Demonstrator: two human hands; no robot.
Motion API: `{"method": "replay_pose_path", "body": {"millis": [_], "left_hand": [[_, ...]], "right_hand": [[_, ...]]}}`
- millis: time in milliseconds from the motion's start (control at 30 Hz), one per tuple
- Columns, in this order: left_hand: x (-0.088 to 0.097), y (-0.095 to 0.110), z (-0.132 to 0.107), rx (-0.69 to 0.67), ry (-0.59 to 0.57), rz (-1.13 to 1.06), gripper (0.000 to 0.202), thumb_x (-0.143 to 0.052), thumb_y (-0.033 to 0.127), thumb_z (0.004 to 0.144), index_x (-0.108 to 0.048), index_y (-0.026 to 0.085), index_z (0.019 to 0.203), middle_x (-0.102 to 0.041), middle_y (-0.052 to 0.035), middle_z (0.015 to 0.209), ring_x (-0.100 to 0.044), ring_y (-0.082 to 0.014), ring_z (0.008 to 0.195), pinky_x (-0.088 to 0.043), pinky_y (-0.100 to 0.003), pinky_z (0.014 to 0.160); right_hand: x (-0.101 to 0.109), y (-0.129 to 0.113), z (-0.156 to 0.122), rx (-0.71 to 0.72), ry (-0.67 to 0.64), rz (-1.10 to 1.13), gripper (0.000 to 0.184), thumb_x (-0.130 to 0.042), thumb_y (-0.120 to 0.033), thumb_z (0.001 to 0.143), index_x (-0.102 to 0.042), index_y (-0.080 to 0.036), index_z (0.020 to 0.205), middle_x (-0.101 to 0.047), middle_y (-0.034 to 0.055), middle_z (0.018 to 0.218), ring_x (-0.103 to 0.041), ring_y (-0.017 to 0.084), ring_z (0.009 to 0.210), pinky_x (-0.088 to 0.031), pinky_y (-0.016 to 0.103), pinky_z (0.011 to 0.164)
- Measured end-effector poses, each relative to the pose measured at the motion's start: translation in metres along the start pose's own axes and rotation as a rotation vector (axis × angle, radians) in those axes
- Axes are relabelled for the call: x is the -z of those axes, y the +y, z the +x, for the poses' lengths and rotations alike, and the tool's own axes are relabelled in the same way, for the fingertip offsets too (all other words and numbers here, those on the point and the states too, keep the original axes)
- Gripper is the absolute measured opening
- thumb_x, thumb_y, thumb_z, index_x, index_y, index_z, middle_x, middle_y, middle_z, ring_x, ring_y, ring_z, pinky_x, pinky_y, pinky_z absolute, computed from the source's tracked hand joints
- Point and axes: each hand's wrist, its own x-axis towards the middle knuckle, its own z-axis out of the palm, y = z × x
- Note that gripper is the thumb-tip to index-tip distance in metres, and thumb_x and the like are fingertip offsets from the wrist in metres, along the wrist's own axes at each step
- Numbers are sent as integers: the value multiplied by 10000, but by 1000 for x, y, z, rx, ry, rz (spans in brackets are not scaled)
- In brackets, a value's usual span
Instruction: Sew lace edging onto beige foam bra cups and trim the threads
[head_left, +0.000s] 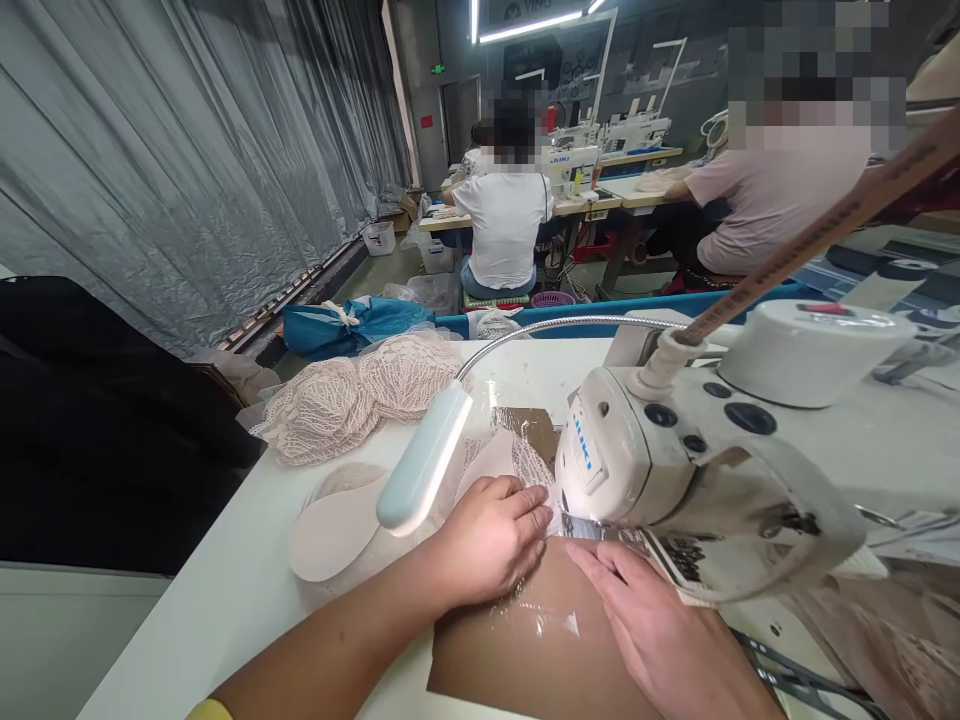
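Observation:
A beige lace cup piece [517, 455] lies beside the head of a white sewing machine [607, 450]. My left hand [495, 535] rests on it with curled fingers, pressing its near edge close to the machine's foot. On the other side, my right hand [645, 610] lies low and flat, its fingers stretched toward the metal plate [592, 528] under the head. Both hands are above a brown, tape-covered board [517, 650]. The needle and the fabric's edge beneath the head are hidden from me.
A pale lamp [424, 460] on a bendy metal neck hangs over my left forearm. Smooth beige cups [337, 530] and stacked lace cups [322, 405] sit leftward. Scissors [802, 680] lie beside my right wrist, near lace fabric [892, 640]. People sit at machines beyond.

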Motion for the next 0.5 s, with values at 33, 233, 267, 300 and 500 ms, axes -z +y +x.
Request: {"method": "replay_pose_path", "body": {"millis": [33, 233, 267, 300, 500], "left_hand": [[-1, -2, 0, 10, 11, -3, 250, -455, 278, 937, -608, 143, 1081, -616, -76, 1230, -539, -234, 1006, -450, -370, 872], [-6, -11, -4, 90, 91, 19, 339, -472, 316, 920, -574, 159, 1203, -577, -91, 1297, -497, -286, 1142, -419, -448, 948], [-6, -13, -4, 108, 100, 23, 343, -468, 316, 919, -573, 159, 1206, -574, -94, 1299, -491, -293, 1154, -415, -457, 952], [-6, -14, -4, 127, 110, 26, 342, -462, 312, 920, -574, 158, 1205, -571, -98, 1301, -485, -297, 1164, -411, -461, 958], [3, -19, -2, 289, 76, 27, 337, -462, 295, 909, -585, 183, 1202, -553, -104, 1313, -485, -312, 1183, -408, -462, 983]], "right_hand": [[0, 1, 0, 10, -5, -6, 485, -360, -12, 815, -710, -162, 1116, -738, 113, 1025, -701, 202, 804, -526, 310, 649], [-3, 7, -1, 71, -1, -11, 415, -360, -88, 878, -681, -151, 1134, -730, 108, 977, -698, 219, 853, -543, 307, 672], [-3, 8, 0, 76, -2, -1, 405, -361, -103, 886, -677, -154, 1133, -728, 103, 962, -698, 221, 859, -545, 305, 669], [-3, 9, 0, 76, -3, 8, 396, -363, -119, 893, -672, -159, 1137, -727, 100, 955, -698, 223, 860, -547, 304, 664], [-14, 17, -6, 95, 58, 104, 377, -428, -216, 898, -629, -221, 1217, -730, 61, 974, -702, 218, 846, -551, 294, 697]]}}
